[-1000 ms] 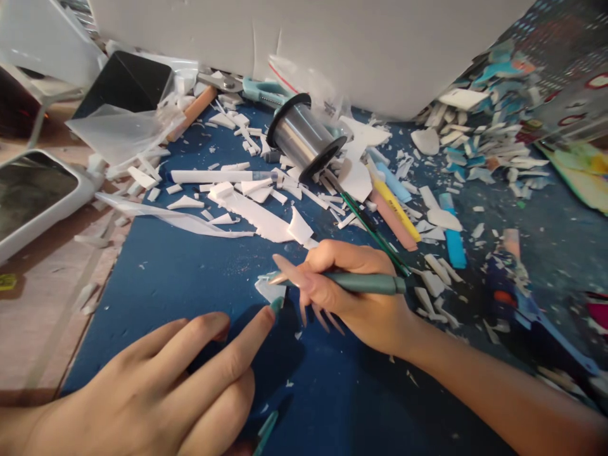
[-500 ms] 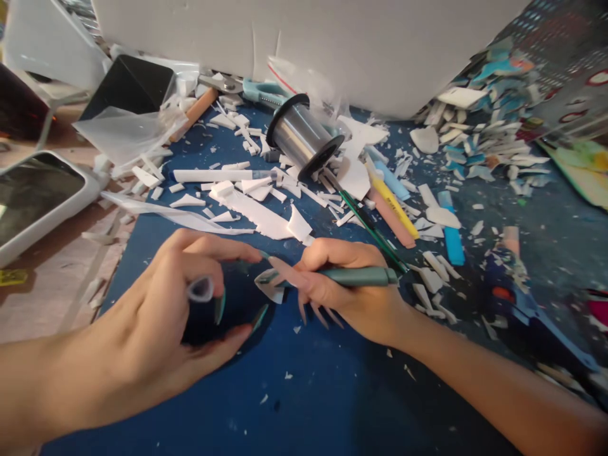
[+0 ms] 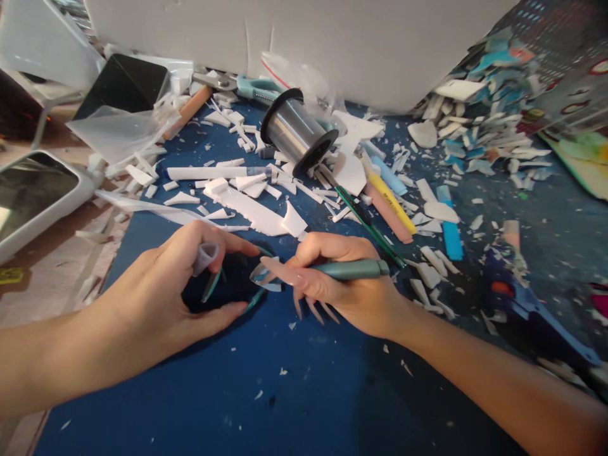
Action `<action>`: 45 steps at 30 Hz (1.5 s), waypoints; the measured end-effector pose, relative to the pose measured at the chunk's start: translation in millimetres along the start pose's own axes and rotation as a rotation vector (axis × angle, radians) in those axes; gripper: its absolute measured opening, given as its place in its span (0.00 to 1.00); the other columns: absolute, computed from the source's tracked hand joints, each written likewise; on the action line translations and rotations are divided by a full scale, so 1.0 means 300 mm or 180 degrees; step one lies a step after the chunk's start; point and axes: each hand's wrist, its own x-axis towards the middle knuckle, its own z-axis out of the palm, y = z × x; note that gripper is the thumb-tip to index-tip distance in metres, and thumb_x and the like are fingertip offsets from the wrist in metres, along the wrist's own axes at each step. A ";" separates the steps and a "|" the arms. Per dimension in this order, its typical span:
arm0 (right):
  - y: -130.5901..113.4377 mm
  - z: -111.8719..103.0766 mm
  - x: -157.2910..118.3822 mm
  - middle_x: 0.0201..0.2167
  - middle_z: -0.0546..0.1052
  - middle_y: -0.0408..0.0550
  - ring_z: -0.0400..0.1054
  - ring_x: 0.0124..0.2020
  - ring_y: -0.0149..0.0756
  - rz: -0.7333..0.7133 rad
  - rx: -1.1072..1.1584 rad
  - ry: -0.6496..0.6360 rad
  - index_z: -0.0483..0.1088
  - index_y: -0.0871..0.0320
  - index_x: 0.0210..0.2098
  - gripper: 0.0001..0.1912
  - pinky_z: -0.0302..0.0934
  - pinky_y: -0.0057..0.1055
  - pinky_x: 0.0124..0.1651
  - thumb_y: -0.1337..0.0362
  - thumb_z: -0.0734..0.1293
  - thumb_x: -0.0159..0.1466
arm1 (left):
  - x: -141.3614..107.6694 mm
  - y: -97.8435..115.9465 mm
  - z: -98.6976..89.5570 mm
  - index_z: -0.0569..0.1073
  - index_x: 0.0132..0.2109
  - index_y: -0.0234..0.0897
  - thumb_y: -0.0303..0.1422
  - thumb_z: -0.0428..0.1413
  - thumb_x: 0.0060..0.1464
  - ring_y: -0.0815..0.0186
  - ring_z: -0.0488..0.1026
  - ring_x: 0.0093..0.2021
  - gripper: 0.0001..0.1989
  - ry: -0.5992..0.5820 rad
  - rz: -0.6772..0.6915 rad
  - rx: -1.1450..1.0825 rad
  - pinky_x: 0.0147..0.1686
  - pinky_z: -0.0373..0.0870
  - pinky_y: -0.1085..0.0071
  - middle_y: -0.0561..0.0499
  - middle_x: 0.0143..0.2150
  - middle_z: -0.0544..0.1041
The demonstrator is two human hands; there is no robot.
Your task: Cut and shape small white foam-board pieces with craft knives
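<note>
My right hand [image 3: 332,275] is closed round a grey-green marker pen [image 3: 354,269], its barrel slanting nearly level and its tip hidden behind my fingers. Just left of those fingers sits a small white piece [image 3: 272,285] with some blue or see-through area; its exact shape is unclear. My left hand [image 3: 190,285] curves round from the left, its long teal nails of index finger and thumb at the upper and lower edges of that piece. A translucent ring-like thing [image 3: 205,258] sits on one left finger. Both hands are just above the dark blue mat [image 3: 213,392].
White offcuts [image 3: 256,206] litter the mat beyond my hands. A spool of clear line [image 3: 299,133], a yellow highlighter [image 3: 392,202] and light-blue scissors [image 3: 256,88] lie among them. At right are a blue glue gun [image 3: 532,310] and a heap of scraps [image 3: 470,126]; at left, a white-framed dark screen [image 3: 42,190].
My left thumb and index finger have drawn slightly closer together round the small white piece, which now looks turned. The marker pen has shifted a little up and left; the view moved slightly.
</note>
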 end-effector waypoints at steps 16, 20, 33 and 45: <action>-0.004 0.008 -0.004 0.17 0.69 0.35 0.67 0.15 0.21 0.0402 0.0260 0.0123 0.68 0.60 0.24 0.12 0.61 0.15 0.16 0.66 0.69 0.64 | 0.010 0.004 -0.003 0.53 0.35 0.44 0.39 0.56 0.56 0.67 0.76 0.36 0.16 -0.0073 -0.0017 -0.0021 0.29 0.71 0.74 0.55 0.44 0.79; -0.001 0.009 -0.006 0.18 0.71 0.36 0.67 0.15 0.20 0.0363 0.0243 0.0172 0.69 0.60 0.25 0.10 0.62 0.14 0.17 0.67 0.70 0.63 | 0.009 0.004 -0.006 0.53 0.35 0.44 0.40 0.57 0.55 0.67 0.75 0.33 0.17 -0.0070 0.0038 0.0061 0.27 0.71 0.74 0.55 0.41 0.79; -0.013 0.008 -0.004 0.14 0.66 0.35 0.66 0.13 0.22 0.0406 -0.0056 0.0314 0.63 0.59 0.20 0.19 0.58 0.16 0.15 0.59 0.68 0.65 | 0.009 0.007 -0.005 0.54 0.34 0.44 0.37 0.57 0.55 0.64 0.78 0.39 0.16 -0.0077 -0.0014 -0.0070 0.30 0.73 0.72 0.54 0.46 0.80; -0.018 0.022 -0.038 0.17 0.70 0.38 0.62 0.15 0.23 -0.0297 -0.1101 0.0619 0.65 0.57 0.22 0.15 0.57 0.24 0.20 0.67 0.65 0.66 | 0.001 0.009 -0.003 0.54 0.37 0.44 0.38 0.56 0.56 0.63 0.77 0.42 0.14 0.0074 0.0031 0.0062 0.33 0.77 0.69 0.51 0.49 0.77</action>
